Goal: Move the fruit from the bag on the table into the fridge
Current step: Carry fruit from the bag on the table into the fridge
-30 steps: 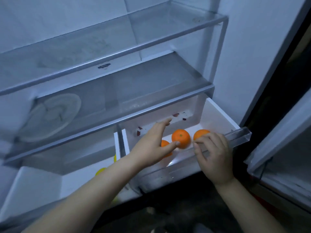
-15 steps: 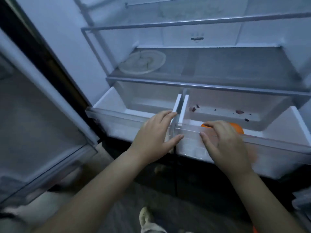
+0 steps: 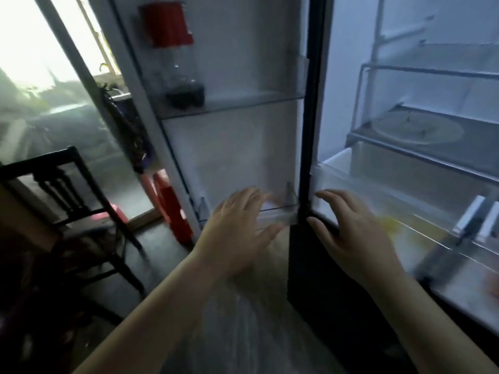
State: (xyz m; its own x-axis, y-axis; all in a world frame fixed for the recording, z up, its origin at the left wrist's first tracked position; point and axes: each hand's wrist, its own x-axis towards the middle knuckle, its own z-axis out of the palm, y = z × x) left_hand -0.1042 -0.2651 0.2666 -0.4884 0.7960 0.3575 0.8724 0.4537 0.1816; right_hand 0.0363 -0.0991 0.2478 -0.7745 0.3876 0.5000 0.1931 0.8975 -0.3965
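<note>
- Yellow fruit (image 3: 391, 224), made out only as a blurred patch, is seen inside the left white fridge drawer with a clear front (image 3: 405, 195), low behind the transparent panel.
- From the right hand (image 3: 356, 238) the fruit is found at about 3 o'clock, just beside the knuckles but behind the drawer front. No finger is closed on it.
- The right hand's fingers (image 3: 333, 197) are held straight and spread apart, with nothing grasped. Whether they touch the drawer front cannot be told through the blur.
- The left hand (image 3: 237, 238) is likewise spread, with its fingers apart and empty, in front of the lowest clear door shelf (image 3: 278, 215). The fruit lies well apart from it, at its 3 o'clock.
- Counted: two hands, one yellow fruit that can be made out, and two drawers side by side, the second drawer (image 3: 490, 225) being cut off at the frame's edge.
- One round pale plate (image 3: 415, 128) is set on the grey fridge shelf (image 3: 459, 155) at 12 o'clock of the fruit.
- One clear bottle with a red label (image 3: 175, 63) is stood in the open door at 11 o'clock of the left hand.
- One dark wooden chair (image 3: 67, 206) is seen at 9 o'clock.
</note>
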